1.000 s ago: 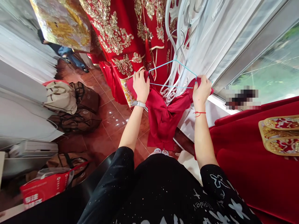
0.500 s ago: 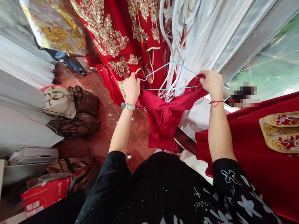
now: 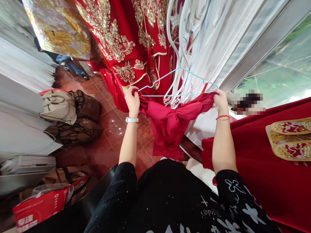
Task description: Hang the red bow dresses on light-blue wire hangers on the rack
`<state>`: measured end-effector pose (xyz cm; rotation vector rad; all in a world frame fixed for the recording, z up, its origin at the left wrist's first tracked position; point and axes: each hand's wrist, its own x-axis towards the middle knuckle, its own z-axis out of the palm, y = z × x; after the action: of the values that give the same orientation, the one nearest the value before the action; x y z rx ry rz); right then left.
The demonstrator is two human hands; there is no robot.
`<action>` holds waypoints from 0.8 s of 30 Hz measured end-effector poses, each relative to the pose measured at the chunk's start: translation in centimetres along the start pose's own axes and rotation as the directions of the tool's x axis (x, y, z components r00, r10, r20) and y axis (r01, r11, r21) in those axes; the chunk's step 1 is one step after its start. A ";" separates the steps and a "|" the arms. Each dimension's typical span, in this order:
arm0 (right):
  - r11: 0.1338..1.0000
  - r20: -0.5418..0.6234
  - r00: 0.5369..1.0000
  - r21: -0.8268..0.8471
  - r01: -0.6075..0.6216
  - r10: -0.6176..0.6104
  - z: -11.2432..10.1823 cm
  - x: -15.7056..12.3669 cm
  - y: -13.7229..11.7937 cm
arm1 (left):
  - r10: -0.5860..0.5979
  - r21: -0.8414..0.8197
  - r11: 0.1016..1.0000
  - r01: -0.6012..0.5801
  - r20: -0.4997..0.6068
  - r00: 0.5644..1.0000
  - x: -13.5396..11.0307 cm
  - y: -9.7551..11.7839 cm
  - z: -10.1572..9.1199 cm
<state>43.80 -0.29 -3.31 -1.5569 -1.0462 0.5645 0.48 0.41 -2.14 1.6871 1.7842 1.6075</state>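
A crimson dress (image 3: 167, 124) with a bow-like fold at its chest hangs down in front of me, held at both upper sides. My left hand (image 3: 132, 100) is closed on its left edge, by the end of a light-blue wire hanger (image 3: 167, 95). At the other side my right hand (image 3: 220, 99) pinches the dress's right edge near the hanger's right corner. A thin red strap (image 3: 203, 92) crosses the hanger on the right. The hanger's metal hook points up toward a white scrolled metal frame (image 3: 178, 48); whether they touch I cannot tell.
Red garments with gold embroidery (image 3: 110, 35) hang ahead. Brown bags (image 3: 87, 129) and a red carrier bag (image 3: 42, 205) are at the left. A red cloth (image 3: 252, 139) bearing an ornate gold-edged piece lies right, below the window (image 3: 277, 61). Part of a person shows behind at left.
Both hands have moved slightly down and outward along the hanger. The dress's upper edge is spread wider, and the strap now lies over the hanger's right arm.
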 end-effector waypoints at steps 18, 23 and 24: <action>0.815 -0.306 0.903 -0.573 0.080 -0.303 4.8 -4.3 -3.8 | 0.024 0.034 0.999 -0.025 0.042 0.999 -0.8 -1.0 -1.2; 0.865 -0.149 0.939 -0.453 0.215 -0.311 6.5 -2.2 -2.9 | -0.039 0.050 0.998 0.033 0.110 0.993 -2.6 -2.5 -1.4; 0.902 -0.119 0.951 -0.369 0.224 -0.285 6.8 -1.6 -2.5 | -0.040 0.070 0.997 0.033 0.103 0.994 -3.1 -2.7 -1.6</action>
<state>36.67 1.86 -3.06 -1.7044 -1.2426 0.0574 -1.31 -2.26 -5.14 1.7231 1.8274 1.4318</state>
